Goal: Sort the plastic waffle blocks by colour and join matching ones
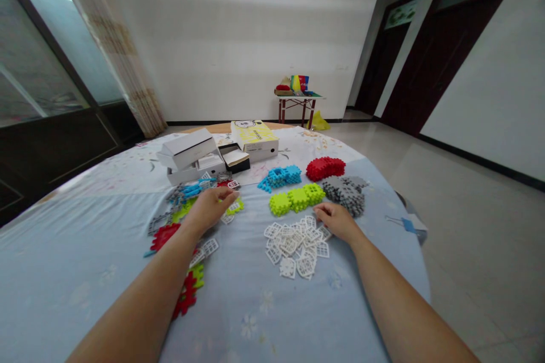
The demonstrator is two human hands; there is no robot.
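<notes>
Five colour groups of plastic lattice tiles, and one unsorted heap, lie on a round counter (85,272) covered with a pale blue cloth. At its far side stand a cluster of white boxes (189,150) and a yellow box (255,136).

The mixed heap (183,195) spreads down the left of centre, with red, green, blue, grey and white tiles mingled in it, and trails toward the near edge. To the right, single-colour groups are set apart:
- a grey stack (344,193) at the far right
- a red stack (326,167) beyond it
- a green row (298,198) in the middle
- a blue stack (281,176) just beyond the green
- a loose white pile (293,249), nearer than the green row

Judged from this layout, the sorting by colour is well advanced but unfinished, since a good share of the tiles is as yet unsorted in the heap.

The left hand (208,210) lies over the far part of the mixed heap. Its fingers are curled toward a white tile (233,184), and whether its grip encloses a piece cannot be told. The right hand (338,221) rests its bent fingers on the far right edge of the white pile, and whether that grip holds a tile is likewise unclear.
</notes>
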